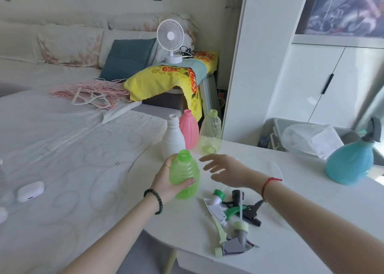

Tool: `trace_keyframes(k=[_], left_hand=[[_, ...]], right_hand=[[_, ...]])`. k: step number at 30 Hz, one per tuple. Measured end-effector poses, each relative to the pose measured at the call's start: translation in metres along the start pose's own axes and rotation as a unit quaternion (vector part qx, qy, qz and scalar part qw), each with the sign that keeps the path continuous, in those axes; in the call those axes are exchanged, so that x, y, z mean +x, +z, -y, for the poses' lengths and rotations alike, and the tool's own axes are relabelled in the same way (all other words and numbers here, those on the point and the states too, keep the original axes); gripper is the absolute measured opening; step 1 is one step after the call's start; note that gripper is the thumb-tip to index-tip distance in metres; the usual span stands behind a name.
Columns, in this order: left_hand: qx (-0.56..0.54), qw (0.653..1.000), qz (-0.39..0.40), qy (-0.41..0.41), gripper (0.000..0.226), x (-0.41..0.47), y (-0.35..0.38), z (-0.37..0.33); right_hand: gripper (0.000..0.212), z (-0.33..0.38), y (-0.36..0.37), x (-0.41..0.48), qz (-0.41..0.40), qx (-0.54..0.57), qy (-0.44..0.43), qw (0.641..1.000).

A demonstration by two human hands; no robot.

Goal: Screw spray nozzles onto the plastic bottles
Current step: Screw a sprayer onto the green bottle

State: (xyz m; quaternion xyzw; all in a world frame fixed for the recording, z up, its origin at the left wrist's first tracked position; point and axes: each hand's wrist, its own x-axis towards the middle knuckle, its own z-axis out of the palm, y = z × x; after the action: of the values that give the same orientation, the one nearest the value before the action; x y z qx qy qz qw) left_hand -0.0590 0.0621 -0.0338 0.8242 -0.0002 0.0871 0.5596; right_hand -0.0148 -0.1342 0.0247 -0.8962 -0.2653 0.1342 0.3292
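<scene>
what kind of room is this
Most likely a bedroom at home: a bed with white patterned sheets and pale pillows, a tall white wardrobe, and a small white desk fan nearby.

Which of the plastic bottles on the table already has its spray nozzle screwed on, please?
The blue bottle at the far right edge of the table carries a dark nozzle. The white, pink, clear yellow and green bottles all have open necks.

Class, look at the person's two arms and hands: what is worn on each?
Both forearms are bare, with no sleeves in view. The left hand has a thin ring on one finger and a black beaded bracelet at the wrist. The right hand has a red string bracelet.
</scene>
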Motion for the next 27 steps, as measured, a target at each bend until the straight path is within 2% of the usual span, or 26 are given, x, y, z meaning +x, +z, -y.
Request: trace_keyframes(k=[6,11,17,19,22,25,27], left_hand=[[-0.001,1.0,0.028,-0.002,0.073,-0.007,0.026,-0.011],[0.0,0.999,0.034,-0.003,0.073,-0.008,0.032,-0.014],[0.011,0.999,0.041,0.0,0.077,-0.006,0.046,-0.02],[0.009,0.999,0.04,0.002,0.076,-0.006,0.05,-0.021],[0.01,0.999,0.044,0.005,0.074,-0.005,0.055,-0.022],[0.015,0.999,0.042,0.011,0.078,-0.002,0.059,-0.021],[0.015,0.999,0.04,0.01,0.079,-0.001,0.059,-0.021]], right_hand=[[0.038,-0.031,-0.046,-0.055,-0.033,-0.075,0.021,0.996],[0.038,-0.066,-0.067,-0.096,-0.08,-0.079,0.071,0.991],[0.042,-0.095,-0.06,-0.127,-0.047,-0.165,0.106,0.979],[0.038,-0.093,-0.051,-0.128,-0.056,-0.186,0.079,0.978],[0.031,-0.072,-0.033,-0.118,-0.079,-0.162,-0.002,0.984],[0.031,-0.05,-0.006,-0.093,-0.046,-0.17,-0.069,0.982],[0.037,-0.043,0.014,-0.073,-0.024,-0.233,-0.065,0.97]])
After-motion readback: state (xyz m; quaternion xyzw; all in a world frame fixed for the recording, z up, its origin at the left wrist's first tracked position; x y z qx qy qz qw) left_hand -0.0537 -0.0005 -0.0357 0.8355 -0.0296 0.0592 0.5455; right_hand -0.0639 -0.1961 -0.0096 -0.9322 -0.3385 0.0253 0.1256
